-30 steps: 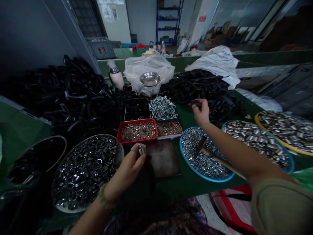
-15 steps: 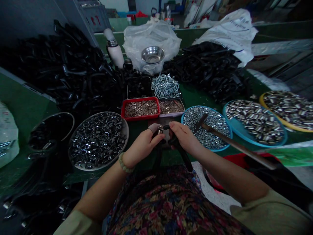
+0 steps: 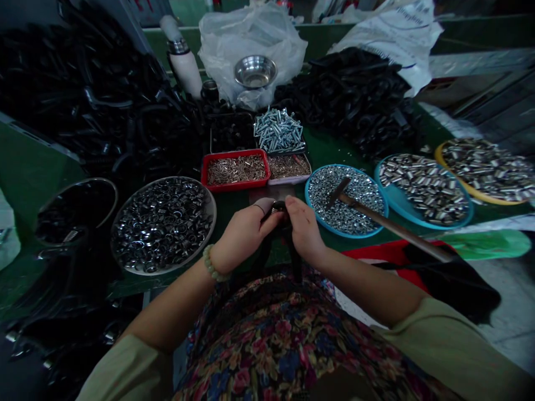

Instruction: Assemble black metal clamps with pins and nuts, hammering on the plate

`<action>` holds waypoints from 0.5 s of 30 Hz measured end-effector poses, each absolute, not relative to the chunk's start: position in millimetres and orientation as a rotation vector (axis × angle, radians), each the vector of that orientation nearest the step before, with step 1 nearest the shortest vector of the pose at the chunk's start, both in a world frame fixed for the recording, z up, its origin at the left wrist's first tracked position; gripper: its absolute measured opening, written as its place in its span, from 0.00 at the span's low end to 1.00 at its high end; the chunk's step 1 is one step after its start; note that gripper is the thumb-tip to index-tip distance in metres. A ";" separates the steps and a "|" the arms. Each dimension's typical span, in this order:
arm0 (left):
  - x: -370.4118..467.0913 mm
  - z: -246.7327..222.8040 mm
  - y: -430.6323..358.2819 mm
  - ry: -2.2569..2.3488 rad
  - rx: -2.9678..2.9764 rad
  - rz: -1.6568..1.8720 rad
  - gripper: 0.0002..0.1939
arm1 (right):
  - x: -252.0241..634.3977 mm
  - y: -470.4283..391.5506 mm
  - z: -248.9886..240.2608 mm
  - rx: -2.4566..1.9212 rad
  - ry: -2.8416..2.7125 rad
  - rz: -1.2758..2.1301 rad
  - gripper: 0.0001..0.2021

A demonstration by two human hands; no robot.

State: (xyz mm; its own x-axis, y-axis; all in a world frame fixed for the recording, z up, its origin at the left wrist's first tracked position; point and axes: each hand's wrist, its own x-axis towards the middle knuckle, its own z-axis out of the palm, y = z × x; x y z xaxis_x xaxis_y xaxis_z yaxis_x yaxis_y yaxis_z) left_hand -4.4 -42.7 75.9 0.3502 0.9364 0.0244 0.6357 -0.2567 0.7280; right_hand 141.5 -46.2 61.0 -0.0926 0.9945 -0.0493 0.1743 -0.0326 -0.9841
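Observation:
In the head view my left hand (image 3: 242,236) is closed, pinching a small shiny metal spring (image 3: 276,209) between thumb and forefinger. A black part with two long legs (image 3: 296,260) is gripped in my right hand (image 3: 306,231), its legs hanging down toward my lap. The spring and the top of the black part meet between my fingertips; whether they are joined I cannot tell. Just beyond my hands stand a red tray of small pins (image 3: 204,172) and a pale tray of tiny pieces (image 3: 288,180).
A round tray of dark metal rings (image 3: 212,209) lies left. On the right are a blue-rimmed tray (image 3: 307,195) with a hammer (image 3: 376,218) across it and another blue tray (image 3: 395,196) of metal cylinders. Black parts (image 3: 355,100) are heaped behind, near a steel bowl (image 3: 256,72).
My hands have come together, bringing the spring against the black part. The black part's legs have swung more upright. The view has tipped down, so the table things sit higher in it.

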 end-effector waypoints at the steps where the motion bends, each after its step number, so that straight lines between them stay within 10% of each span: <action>1: -5.5 74.9 -43.6 1.368 1.969 0.630 0.15 | 141.9 -46.2 57.5 -1.318 -1.372 1.241 0.23; 5: -24.9 73.9 -47.1 1.315 1.893 0.742 0.17 | 150.7 -4.7 47.2 -1.132 -1.651 1.304 0.27; 9: -30.5 65.4 -48.8 1.444 2.114 0.899 0.19 | 137.6 82.0 43.4 -1.145 -2.265 0.653 0.23; 15: 2.5 29.4 -44.9 1.378 2.670 0.234 0.17 | 91.6 144.4 36.7 -1.220 -2.889 -0.100 0.11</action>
State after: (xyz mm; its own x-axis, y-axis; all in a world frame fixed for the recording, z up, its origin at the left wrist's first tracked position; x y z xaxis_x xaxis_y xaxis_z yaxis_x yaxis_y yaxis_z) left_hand 2.5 -44.9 29.4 0.5718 0.8166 0.0787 0.7968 -0.5757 0.1837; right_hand 91.6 144.4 36.7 -0.6978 0.7157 0.0285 0.7160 0.6958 0.0571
